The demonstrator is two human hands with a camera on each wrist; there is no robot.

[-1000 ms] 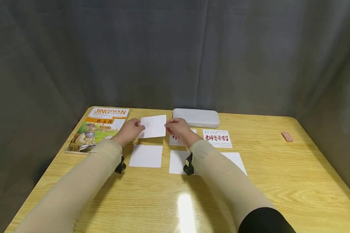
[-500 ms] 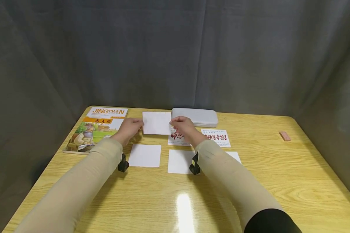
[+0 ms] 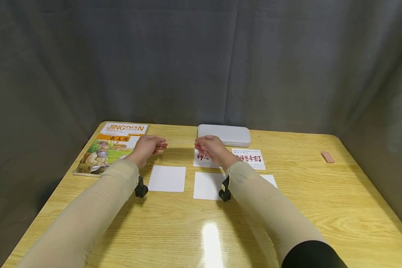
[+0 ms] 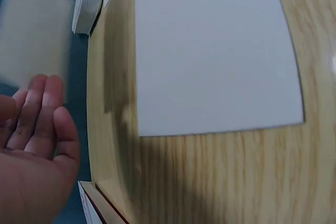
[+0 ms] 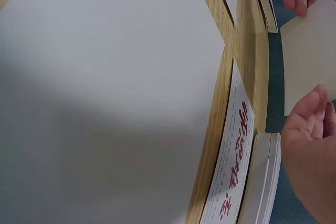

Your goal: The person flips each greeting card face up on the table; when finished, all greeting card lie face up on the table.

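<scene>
A white card point(image 4: 37, 30) hangs between my two hands above the far part of the table, blurred in the left wrist view. The head view barely shows it, nearly edge-on. My left hand point(image 3: 147, 149) holds one short edge at the fingertips, fingers fairly straight. At the opposite edge, my right hand point(image 3: 215, 149) pinches the card with curved fingers; the right wrist view shows the card point(image 5: 311, 51) spanning both hands. Below lie a blank white card point(image 3: 166, 178) and another point(image 3: 207, 185) near the right wrist. A card with red characters point(image 3: 204, 160) is partly behind the right hand.
A magazine point(image 3: 108, 150) lies at the far left of the wooden table point(image 3: 321, 208). At the back stands a pale pencil case point(image 3: 224, 134). Right of centre are a second printed card point(image 3: 252, 158), a partly covered blank card point(image 3: 269, 179) and, farther right, a pink eraser point(image 3: 327, 157).
The held card first rises and shifts right, facing the head camera, then tips until nearly edge-on. Both hands stay at its sides, the right one having moved slightly right.
</scene>
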